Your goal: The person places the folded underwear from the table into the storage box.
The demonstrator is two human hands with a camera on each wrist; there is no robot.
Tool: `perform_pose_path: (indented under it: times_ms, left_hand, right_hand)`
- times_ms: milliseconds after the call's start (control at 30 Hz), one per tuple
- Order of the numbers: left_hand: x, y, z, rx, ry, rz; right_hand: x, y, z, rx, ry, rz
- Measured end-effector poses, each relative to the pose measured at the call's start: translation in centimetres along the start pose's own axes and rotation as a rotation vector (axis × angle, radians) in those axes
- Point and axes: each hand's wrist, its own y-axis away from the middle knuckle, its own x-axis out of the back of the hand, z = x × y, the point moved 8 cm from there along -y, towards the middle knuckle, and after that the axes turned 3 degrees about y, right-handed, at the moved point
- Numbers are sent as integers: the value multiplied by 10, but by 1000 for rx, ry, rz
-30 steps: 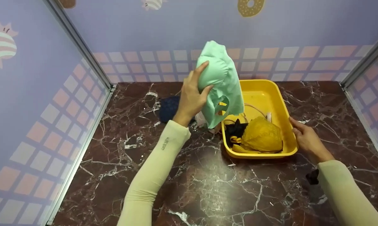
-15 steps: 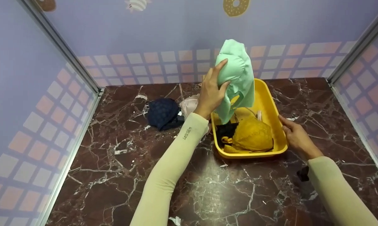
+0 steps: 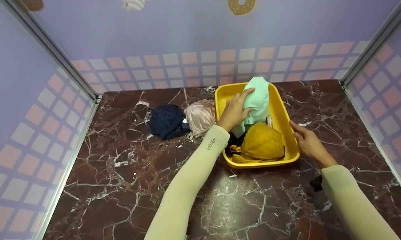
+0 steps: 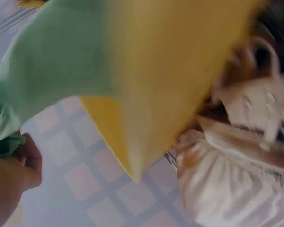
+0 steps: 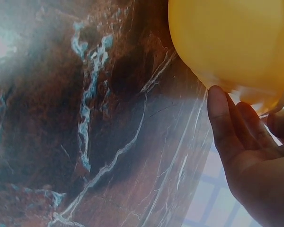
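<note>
The mint-green garment (image 3: 258, 100) is in the person's left hand (image 3: 234, 113), over the rear half of the yellow tray (image 3: 282, 110), its upper end reaching above the back rim as seen from the head. Nearest is the bare front of the dark, white-veined tabletop (image 3: 233, 206), crossed by two pale sleeves, the left one (image 3: 183, 186) carrying small lettering and the right one (image 3: 348, 196) coming in from the lower right corner. The right hand (image 3: 310, 144) sits outside the tray's right wall; its fingers are loosely bent, the tips touching the yellow plastic, as the right wrist view also shows.

Inside the tray's front half lies a mustard-yellow bra (image 3: 263, 141), cup upward, with a black garment (image 3: 238, 139) partly hidden to its left. The mint cloth's lower end hangs just behind these; whether it rests on them cannot be told. The left hand pinches that cloth between thumb and fingers.

Left of the tray, and close beside it, a pale pink satin bra (image 3: 200, 116) lies on the tabletop, and next to that a navy bra (image 3: 167, 120). At the back stands a lilac wall (image 3: 173, 36) with pink and white squares along its foot and a doughnut print (image 3: 233, 8) higher up.
</note>
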Motion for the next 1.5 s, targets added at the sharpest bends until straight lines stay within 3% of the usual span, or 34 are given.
perform_pose_path:
  times_ms: [200, 333, 633, 800, 900, 1033, 1167, 1333, 1500]
  left_hand:
    - [-18, 6, -28, 164, -53, -180]
    - [-21, 12, -35, 194, -96, -251]
    - [-2, 15, -36, 263, -183, -154]
    - [1, 17, -36, 248, -157, -193]
    - [-8, 22, -36, 236, -111, -313]
    - [-29, 36, -40, 281, -44, -537]
    - [-42, 45, -42, 309, -34, -637]
    - [-39, 40, -39, 230, -37, -594]
    - [-7, 27, -37, 64, -75, -369]
  right_hand:
    - [-3, -2, -4, 17, 4, 7]
    - [-4, -3, -7, 26, 13, 11]
    - [-3, -3, -11, 70, 26, 24]
    - [-2, -2, -12, 78, 44, 30]
    - [-2, -2, -10, 74, 50, 39]
    - [-6, -3, -8, 75, 53, 44]
    - [-8, -4, -8, 73, 44, 36]
    - [-5, -2, -6, 43, 17, 17]
    - [1, 1, -2, 25, 8, 24]
